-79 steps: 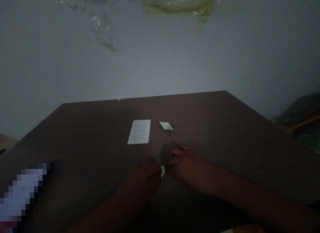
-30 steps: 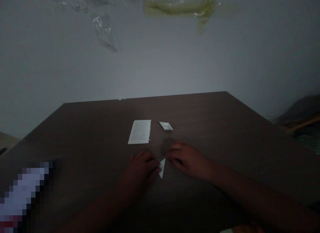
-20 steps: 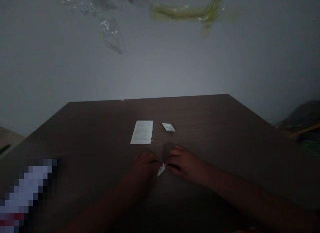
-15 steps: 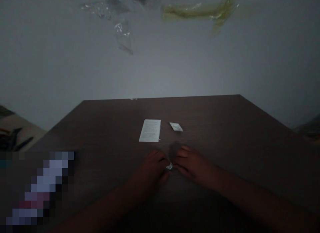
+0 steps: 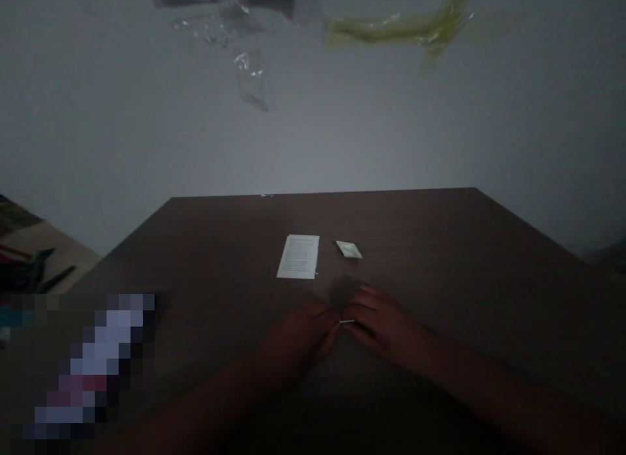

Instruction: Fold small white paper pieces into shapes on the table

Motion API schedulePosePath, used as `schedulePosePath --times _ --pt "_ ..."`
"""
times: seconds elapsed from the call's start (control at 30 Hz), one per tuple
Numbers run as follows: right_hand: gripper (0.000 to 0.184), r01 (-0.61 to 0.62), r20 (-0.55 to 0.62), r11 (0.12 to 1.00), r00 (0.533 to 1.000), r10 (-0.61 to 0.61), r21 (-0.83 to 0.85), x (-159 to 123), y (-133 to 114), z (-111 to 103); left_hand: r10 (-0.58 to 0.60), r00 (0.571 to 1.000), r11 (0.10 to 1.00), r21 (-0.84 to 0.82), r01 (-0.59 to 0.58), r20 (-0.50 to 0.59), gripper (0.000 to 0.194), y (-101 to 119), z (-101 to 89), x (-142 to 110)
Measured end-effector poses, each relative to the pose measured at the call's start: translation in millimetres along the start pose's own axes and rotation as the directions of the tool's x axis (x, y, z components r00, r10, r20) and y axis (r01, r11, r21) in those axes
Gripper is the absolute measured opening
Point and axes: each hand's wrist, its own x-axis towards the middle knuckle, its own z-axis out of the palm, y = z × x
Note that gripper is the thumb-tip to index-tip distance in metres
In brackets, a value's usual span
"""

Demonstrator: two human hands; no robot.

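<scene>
Left hand [image 5: 306,328] and right hand [image 5: 384,321] meet just below the centre of the frame, both of them closed on one small slip of paper [image 5: 347,321]. I see the slip almost edge-on, as a thin pale line running between the fingertips. The left hand's thumb and forefinger pinch its left end, while the right hand has its curled fingers above the other end and its thumb below. How the slip is folded, I cannot tell from this angle. The forearms [image 5: 220,383] reach in from the lower corners of the frame, over a dark brown table [image 5: 415,227].

Beyond the hands, near the middle of the frame, a printed sheet [image 5: 299,256] lies flat, its lines too small to read. Just to its right, and apart from it, sits a folded paper piece [image 5: 349,249], pale and diamond-shaped. A tiny white scrap [image 5: 267,195] shows at the table's far edge.

At the lower left of the frame is a long, pale object [image 5: 102,357], blurred into blocks. The room is dim; behind the table rises a grey wall [image 5: 391,116], with yellowish tape [image 5: 391,30] at the upper right of centre and shiny clear film [image 5: 254,80] at the upper left of centre.
</scene>
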Motion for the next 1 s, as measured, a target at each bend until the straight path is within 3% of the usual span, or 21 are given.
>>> schedulePosePath --times 0.2,0.47,0.83,1.0 --pt "0.022 0.008 -0.055 0.993 0.998 -0.001 0.12 0.4 3.7 0.2 0.025 0.993 0.995 -0.09 -0.036 -0.116 0.018 -9.4 1.6 -3.3" --pt "0.029 0.069 -0.063 0.989 0.996 -0.061 0.134 -1.0 3.7 0.1 -0.01 0.996 0.963 -0.271 -0.014 -0.088 0.019 -18.2 1.4 -4.4" --pt "0.025 0.075 0.023 0.994 0.997 -0.077 0.077 -1.9 1.7 -1.1 0.069 0.989 0.968 -0.231 -0.097 -0.128 0.022 -21.1 5.2 -5.4" --pt "0.02 0.038 0.001 0.995 0.999 -0.038 0.088 0.2 2.1 -4.8 0.006 0.987 0.967 -0.249 -0.046 -0.159 0.015 -23.7 -1.0 -5.7"
